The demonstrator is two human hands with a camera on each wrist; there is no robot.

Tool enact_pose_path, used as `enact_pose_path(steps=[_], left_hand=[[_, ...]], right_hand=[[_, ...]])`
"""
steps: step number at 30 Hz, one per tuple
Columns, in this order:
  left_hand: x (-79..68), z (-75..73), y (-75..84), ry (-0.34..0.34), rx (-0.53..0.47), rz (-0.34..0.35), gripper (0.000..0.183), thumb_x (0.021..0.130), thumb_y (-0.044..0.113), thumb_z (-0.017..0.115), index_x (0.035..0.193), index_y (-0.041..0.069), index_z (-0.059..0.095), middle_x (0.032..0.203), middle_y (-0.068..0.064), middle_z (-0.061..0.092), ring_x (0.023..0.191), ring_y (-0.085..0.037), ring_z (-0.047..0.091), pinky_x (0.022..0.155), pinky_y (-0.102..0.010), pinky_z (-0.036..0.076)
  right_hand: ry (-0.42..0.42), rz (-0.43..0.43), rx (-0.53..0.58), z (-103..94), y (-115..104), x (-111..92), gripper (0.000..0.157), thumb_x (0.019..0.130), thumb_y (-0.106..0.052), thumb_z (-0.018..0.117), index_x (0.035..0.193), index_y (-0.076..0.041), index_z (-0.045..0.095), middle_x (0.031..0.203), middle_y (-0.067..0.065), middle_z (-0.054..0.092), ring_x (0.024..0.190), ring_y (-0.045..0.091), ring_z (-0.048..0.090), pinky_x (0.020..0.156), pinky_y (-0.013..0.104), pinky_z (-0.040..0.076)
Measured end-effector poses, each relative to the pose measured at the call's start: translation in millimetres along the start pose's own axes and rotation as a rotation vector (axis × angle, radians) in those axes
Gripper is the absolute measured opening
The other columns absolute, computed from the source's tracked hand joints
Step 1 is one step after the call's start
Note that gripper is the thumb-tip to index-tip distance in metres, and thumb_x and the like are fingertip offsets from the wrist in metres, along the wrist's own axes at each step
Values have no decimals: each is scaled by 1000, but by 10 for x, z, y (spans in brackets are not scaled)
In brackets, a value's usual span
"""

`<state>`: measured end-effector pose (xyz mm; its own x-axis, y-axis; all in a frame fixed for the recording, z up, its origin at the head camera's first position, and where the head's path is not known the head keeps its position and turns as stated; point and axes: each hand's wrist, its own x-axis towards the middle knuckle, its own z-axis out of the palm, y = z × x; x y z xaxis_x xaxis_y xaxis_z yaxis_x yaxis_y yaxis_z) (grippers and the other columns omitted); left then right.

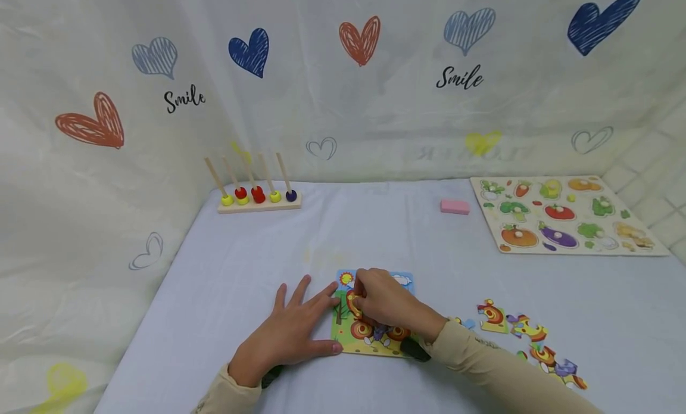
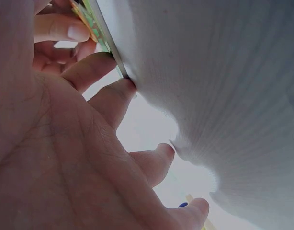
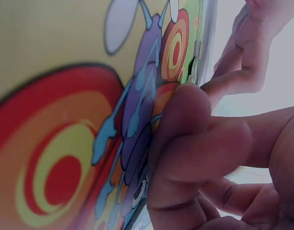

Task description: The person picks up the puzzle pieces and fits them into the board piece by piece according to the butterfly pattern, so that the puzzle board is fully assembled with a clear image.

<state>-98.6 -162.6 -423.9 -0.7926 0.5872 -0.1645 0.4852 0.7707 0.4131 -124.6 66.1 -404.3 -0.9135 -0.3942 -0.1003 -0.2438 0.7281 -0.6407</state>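
A square puzzle board (image 1: 352, 346) with a butterfly picture lies on the table, its purple body (image 3: 143, 72) and red-orange wings large in the right wrist view. My left hand (image 1: 292, 332) is spread at the board's left side, fingertips and thumb touching its edge (image 2: 119, 60). Over the upper middle of the board is my right hand (image 1: 387, 298), its fingers (image 3: 185, 153) curled. It pinches a puzzle piece (image 1: 352, 304) with orange and yellow on it, at the butterfly's left wing. The curled fingers hide most of that piece.
Loose puzzle pieces (image 1: 493, 316) lie right of the board, some beside the right sleeve. A pink block (image 1: 454, 207) and a vegetable peg board (image 1: 557, 220) are at the back right. A wooden bead stand (image 1: 259, 205) stands at the back left.
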Motion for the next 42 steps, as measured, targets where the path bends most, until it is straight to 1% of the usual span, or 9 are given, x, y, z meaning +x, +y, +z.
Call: enact_pose_path(steps=[7,13,15,21,26,29,34,38,42], left_hand=[[5,-6,0,-5,6,7,77,94,59,77,157,22,53,176,6,29,162,-45,9,117,-81,5],[7,-4,5,-5,12,-2,79,93,60,78,157,22,53,175,6,29,162,-45,9,118,-81,4],[15,-2,7,-7,17,-7,79,92,61,78,157,23,53,175,6,29,162,-45,9,118,-81,4],[27,1,8,-18,23,-11,79,92,62,77,157,23,53,175,6,29,162,-45,8,118,-80,3],[14,-13,14,-13,15,-11,78,93,61,78,157,23,54,175,6,30,162,-45,9,119,-80,4],[14,-19,18,-14,14,-14,79,93,61,78,157,23,53,175,6,29,162,-45,9,119,-80,3],[12,-18,26,-14,16,-19,78,92,60,79,157,23,54,175,6,29,162,-45,8,119,-79,2],[18,-8,26,-11,19,-21,78,92,59,80,156,24,54,175,6,29,162,-44,8,119,-79,2],[23,10,19,-8,22,-22,78,91,60,80,156,25,53,175,7,29,162,-43,7,119,-79,2]], right_hand=[[18,-38,-15,22,4,20,21,94,1,78,87,-8,60,78,0,56,74,15,52,60,27,48],[-33,12,162,-4,56,8,15,99,1,72,90,-6,61,77,3,60,54,13,57,47,27,49],[-24,6,192,-26,84,-23,13,101,-1,71,92,-6,62,78,2,61,52,13,57,48,27,50],[24,-46,234,-113,126,-163,11,102,-5,69,93,-8,63,83,1,61,57,11,54,52,27,46],[55,-51,288,-195,158,-274,8,102,-6,69,96,-7,65,86,2,63,62,15,59,54,29,51],[84,-33,306,-232,193,-329,5,103,-7,69,98,-7,66,89,3,64,66,18,62,58,31,55],[121,19,343,-309,254,-433,4,104,-9,70,103,-6,68,95,4,66,74,21,64,63,32,56],[139,45,391,-393,311,-535,7,105,-10,69,108,-3,68,95,10,67,73,26,66,60,31,55],[160,50,384,-485,388,-634,10,105,-12,68,110,-3,68,93,11,68,71,27,64,56,31,51]])
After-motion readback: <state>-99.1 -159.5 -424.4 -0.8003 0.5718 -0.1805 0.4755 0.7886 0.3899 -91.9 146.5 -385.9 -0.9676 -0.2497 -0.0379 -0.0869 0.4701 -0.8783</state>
